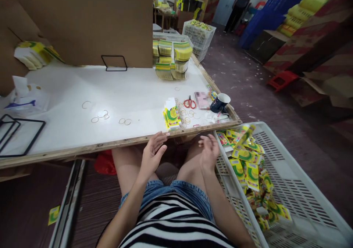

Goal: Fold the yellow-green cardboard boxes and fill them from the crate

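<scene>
Below the table edge, the left hand and right hand hover loose-fingered, grasping nothing; packets lie just above; the crate sits beside the right.

The white table carried loose rubber bands, a packet bundle, scissors and a mug near right, packet stacks far right.

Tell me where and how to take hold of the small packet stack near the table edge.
Probably pinch the packet stack across its left and right sides, coming from the near table edge. It lies flat and fanned, close to that edge, with rubber bands on its right.
</scene>
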Demonstrator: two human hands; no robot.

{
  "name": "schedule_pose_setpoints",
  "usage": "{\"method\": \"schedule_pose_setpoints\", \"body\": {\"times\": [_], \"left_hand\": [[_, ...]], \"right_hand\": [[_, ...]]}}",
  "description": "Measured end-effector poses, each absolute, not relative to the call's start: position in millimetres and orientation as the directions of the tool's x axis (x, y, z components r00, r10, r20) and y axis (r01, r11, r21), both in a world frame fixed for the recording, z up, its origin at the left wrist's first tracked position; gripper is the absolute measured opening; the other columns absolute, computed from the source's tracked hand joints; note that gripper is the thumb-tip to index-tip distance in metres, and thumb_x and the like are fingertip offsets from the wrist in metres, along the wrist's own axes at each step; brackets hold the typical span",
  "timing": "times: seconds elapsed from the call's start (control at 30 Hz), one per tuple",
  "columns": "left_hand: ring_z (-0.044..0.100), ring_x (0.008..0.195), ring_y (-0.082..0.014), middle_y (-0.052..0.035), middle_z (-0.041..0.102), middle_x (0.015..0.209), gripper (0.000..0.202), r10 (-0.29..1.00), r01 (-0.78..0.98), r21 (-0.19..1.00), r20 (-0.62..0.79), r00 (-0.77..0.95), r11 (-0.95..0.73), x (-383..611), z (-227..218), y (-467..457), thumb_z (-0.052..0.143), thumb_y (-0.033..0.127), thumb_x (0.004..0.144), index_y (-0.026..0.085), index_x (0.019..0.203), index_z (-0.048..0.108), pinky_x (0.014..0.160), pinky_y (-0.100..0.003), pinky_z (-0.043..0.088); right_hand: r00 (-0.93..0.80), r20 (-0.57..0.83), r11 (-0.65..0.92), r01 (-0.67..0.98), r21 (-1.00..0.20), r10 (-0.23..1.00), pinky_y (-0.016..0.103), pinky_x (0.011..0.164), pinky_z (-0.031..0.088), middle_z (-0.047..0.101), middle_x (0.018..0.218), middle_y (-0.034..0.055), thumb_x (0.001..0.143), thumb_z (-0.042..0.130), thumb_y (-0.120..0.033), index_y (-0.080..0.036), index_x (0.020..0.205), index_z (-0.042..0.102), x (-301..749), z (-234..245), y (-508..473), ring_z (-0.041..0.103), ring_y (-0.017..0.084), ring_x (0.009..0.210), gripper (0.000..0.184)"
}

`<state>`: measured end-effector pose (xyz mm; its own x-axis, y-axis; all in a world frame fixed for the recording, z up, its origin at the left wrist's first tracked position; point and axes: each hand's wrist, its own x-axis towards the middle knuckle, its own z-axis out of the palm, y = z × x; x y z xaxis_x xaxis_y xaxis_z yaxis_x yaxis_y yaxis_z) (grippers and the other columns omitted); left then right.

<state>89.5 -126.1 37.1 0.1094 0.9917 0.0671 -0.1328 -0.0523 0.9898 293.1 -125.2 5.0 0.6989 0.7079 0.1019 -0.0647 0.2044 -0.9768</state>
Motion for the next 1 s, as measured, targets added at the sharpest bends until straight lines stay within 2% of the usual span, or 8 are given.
{"method": "schedule_pose_setpoints", "body": {"times": [0.1,0.17,0.27,0.4,0.6,0.73,0.83,1.0], "left_hand": [[0.063,0.108,-0.0221,-0.0118,0.066,0.113,0.045,0.982,-0.100,0.995,0.042,0.183,-0.024,95.6,36.8,-128.7,0.062,0.032,0.084,0.018,0.125,0.052,0.103,-0.043,0.045],[0.064,0.107,-0.0219,-0.0112,0.067,0.111,0.042,0.982,-0.076,0.997,0.034,0.188,-0.020,97.3,38.1,-131.1,0.062,0.032,0.084,0.018,0.123,0.055,0.102,-0.042,0.046],[0.064,0.104,-0.0220,-0.0105,0.068,0.108,0.039,0.989,-0.059,0.998,0.023,0.146,-0.014,92.6,39.3,-133.1,0.063,0.032,0.083,0.018,0.119,0.057,0.098,-0.041,0.048],[0.066,0.100,-0.0216,-0.0106,0.069,0.105,0.040,0.995,-0.043,0.999,-0.002,0.100,0.006,81.3,36.7,-133.7,0.064,0.033,0.082,0.016,0.118,0.057,0.095,-0.040,0.050],[0.066,0.099,-0.0221,-0.0119,0.069,0.105,0.042,0.997,-0.036,0.998,-0.041,0.072,0.044,79.3,31.9,-131.3,0.065,0.034,0.081,0.015,0.117,0.056,0.094,-0.042,0.050],[0.066,0.099,-0.0227,-0.0123,0.069,0.105,0.042,0.996,-0.043,0.998,-0.035,0.076,0.039,78.0,32.3,-127.9,0.066,0.036,0.080,0.015,0.115,0.058,0.095,-0.042,0.050],[0.067,0.098,-0.0226,-0.0115,0.069,0.104,0.040,1.000,-0.054,0.999,-0.007,0.019,0.008,74.0,31.2,-124.9,0.066,0.037,0.080,0.014,0.112,0.058,0.096,-0.043,0.050],[0.065,0.102,-0.0217,-0.0109,0.068,0.107,0.035,0.999,-0.015,0.999,0.050,0.017,-0.050,79.0,25.6,-113.7,0.062,0.034,0.083,0.016,0.113,0.058,0.098,-0.042,0.049]], "right_hand": [[0.566,0.110,0.107,0.037,-0.994,0.817,0.031,0.073,0.047,0.063,0.083,0.0043,0.077,0.065,-0.038,-0.015,0.092,0.061,276.7,0.3,-90.3,0.057,0.016,0.074,0.028],[0.459,0.174,0.053,0.266,-0.963,0.871,0.035,0.080,0.046,0.064,0.092,0.0079,0.079,0.061,-0.039,-0.015,0.095,0.062,264.7,1.0,-59.7,0.056,0.019,0.082,0.029],[0.354,0.213,-0.056,0.617,-0.785,0.911,0.043,0.094,0.038,0.059,0.113,0.0165,0.076,0.065,-0.040,-0.014,0.103,0.060,250.6,2.8,-18.5,0.051,0.027,0.104,0.039],[0.310,0.126,-0.166,0.760,-0.628,0.942,0.047,0.094,0.035,0.058,0.116,0.0195,0.076,0.066,-0.037,-0.013,0.113,0.055,240.8,-1.2,4.6,0.048,0.033,0.109,0.045],[0.366,0.173,-0.155,0.711,-0.686,0.914,0.046,0.094,0.036,0.059,0.116,0.0155,0.075,0.066,-0.026,-0.016,0.109,0.055,238.8,-4.5,0.6,0.048,0.032,0.110,0.037],[0.437,0.248,0.007,0.483,-0.875,0.865,0.039,0.091,0.040,0.062,0.105,0.0117,0.083,0.051,-0.025,-0.018,0.098,0.055,242.6,-2.7,-13.4,0.054,0.024,0.099,0.017],[0.471,0.245,0.047,0.393,-0.918,0.848,0.032,0.082,0.046,0.062,0.098,0.0104,0.090,0.038,-0.033,-0.017,0.101,0.050,247.5,-4.1,-32.1,0.058,0.019,0.088,0.023],[0.521,0.150,0.115,0.098,-0.988,0.840,0.029,0.077,0.048,0.061,0.088,0.0056,0.082,0.051,-0.040,-0.020,0.092,0.049,250.7,-7.6,-45.4,0.058,0.017,0.083,0.023]]}}
